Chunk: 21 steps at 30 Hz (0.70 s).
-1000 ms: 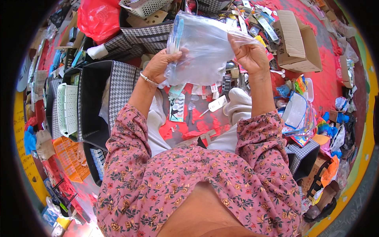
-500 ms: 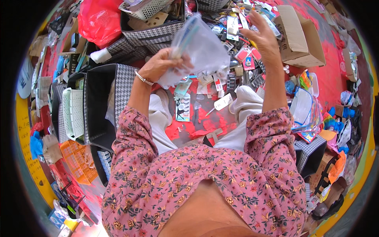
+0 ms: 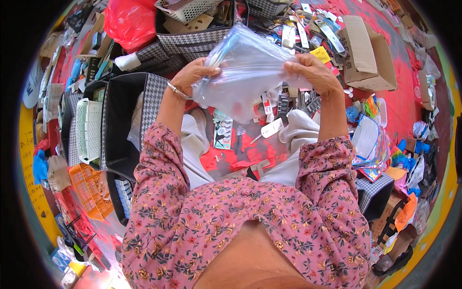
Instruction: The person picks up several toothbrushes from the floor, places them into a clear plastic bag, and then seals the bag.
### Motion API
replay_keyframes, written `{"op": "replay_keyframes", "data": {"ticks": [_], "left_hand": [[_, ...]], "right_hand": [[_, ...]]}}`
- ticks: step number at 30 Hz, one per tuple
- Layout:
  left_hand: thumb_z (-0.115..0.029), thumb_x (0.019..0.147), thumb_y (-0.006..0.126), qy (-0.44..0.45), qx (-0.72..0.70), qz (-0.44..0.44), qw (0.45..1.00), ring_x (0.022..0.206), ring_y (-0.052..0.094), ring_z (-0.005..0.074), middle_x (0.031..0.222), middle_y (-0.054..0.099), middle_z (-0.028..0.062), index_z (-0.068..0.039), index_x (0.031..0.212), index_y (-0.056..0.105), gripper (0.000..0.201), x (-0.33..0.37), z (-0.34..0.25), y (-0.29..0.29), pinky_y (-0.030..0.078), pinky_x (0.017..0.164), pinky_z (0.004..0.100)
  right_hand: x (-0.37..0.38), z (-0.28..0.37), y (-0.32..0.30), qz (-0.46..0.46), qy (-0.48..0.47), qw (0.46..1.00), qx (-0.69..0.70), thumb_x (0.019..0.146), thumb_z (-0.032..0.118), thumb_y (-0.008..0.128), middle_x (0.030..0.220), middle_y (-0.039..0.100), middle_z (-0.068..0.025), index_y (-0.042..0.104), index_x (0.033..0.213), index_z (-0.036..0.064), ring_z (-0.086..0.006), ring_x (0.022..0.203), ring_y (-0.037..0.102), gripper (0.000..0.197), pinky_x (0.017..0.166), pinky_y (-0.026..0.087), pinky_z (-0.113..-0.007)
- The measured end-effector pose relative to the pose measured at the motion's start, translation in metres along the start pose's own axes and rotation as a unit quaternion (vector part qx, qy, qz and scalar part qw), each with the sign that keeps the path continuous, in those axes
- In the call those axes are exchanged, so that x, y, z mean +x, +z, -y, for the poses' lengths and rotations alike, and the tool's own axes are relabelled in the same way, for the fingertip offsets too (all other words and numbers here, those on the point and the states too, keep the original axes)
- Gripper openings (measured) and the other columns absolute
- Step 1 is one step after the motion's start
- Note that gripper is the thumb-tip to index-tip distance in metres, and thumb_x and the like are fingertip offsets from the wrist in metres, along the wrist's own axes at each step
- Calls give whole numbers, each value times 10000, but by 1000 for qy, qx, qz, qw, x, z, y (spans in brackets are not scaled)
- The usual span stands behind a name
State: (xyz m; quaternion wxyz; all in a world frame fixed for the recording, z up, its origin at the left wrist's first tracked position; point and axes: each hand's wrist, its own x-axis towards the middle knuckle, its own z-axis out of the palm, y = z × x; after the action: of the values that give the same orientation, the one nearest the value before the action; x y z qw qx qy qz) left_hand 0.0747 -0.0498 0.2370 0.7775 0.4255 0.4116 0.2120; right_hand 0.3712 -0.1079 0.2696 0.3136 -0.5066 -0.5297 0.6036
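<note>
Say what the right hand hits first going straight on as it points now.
The clear plastic bag: the right hand pinches its edge, and the fingers point in across it. What comes beyond is unclear; depth is hard to judge here.

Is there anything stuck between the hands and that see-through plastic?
Nothing visible is: the left hand pinches one side of the clear plastic and the right hand the other. The cardboard box sits off to the right.

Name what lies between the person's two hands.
In the head view, thin clear plastic spans from the left hand to the right hand, held by both.
</note>
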Motion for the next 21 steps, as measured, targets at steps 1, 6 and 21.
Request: {"op": "replay_keyframes", "data": {"ticks": [1, 6, 21], "left_hand": [[-99, 723, 611, -25, -40, 35, 998, 653, 572, 107, 806, 585, 55, 16, 953, 550, 265, 4, 6, -8, 477, 598, 226], [-292, 811, 514, -127, -345, 51, 929, 792, 598, 198, 957, 577, 150, 49, 1080, 463, 438, 25, 47, -1, 501, 707, 304], [-72, 676, 673, -65, -91, -76, 991, 845, 544, 183, 1073, 464, 143, -70, 1302, 42, 889, 35, 92, 61, 461, 687, 243]], "right_hand": [[1, 5, 4, -9, 5, 999, 44, 757, 255, 586, 631, 540, -1, 582, 787, 21, -62, 556, 483, 236, 502, 392, -203], [13, 19, 8, -88, -25, 988, 126, 794, 228, 554, 550, 471, 21, 536, 732, 50, -40, 396, 384, 189, 346, 285, -155], [22, 10, 17, -150, 2, 887, 436, 844, 90, 431, 526, 367, -4, 362, 736, 74, -73, 393, 300, 129, 363, 233, -214]]}}
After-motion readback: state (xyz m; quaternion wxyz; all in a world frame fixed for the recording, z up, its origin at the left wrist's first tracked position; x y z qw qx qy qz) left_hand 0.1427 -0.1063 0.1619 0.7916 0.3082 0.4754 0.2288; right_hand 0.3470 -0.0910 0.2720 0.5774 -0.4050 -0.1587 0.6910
